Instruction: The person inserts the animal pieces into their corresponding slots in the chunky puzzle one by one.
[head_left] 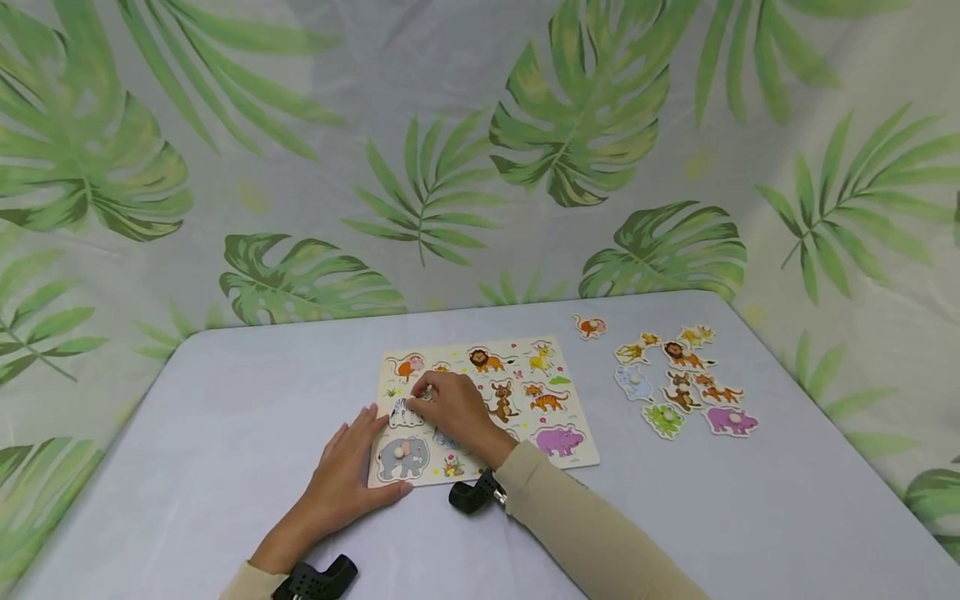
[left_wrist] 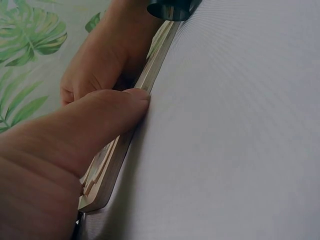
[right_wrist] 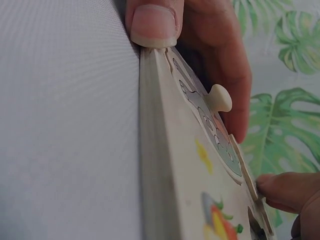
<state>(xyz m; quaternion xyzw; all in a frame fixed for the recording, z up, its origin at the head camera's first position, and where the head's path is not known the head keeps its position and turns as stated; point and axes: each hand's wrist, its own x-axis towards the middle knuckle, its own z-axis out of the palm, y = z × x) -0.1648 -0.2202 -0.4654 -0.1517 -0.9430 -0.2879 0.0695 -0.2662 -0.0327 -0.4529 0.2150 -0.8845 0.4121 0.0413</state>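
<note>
A wooden animal puzzle board (head_left: 483, 477) lies on the table. My left hand (head_left: 341, 472) rests at its near left corner, thumb along the front edge and fingers at the left edge. In the left wrist view, the thumb (left_wrist: 107, 112) presses on that edge. My right hand (head_left: 459, 414) reaches over the board and pinches a zebra puzzle piece (head_left: 403, 416) at the zebra's spot; the fingertips partly hide it. An elephant piece (head_left: 415, 464) with a pale knob (right_wrist: 220, 98) sits in the near left of the board.
Loose animal pieces lie right of the board, among them a purple hippo (head_left: 726, 422), a lion (head_left: 681, 356), a kangaroo (head_left: 681, 390) and a monkey (head_left: 589, 326). A leaf-patterned cloth (head_left: 427, 192) hangs behind the white table (head_left: 247, 400).
</note>
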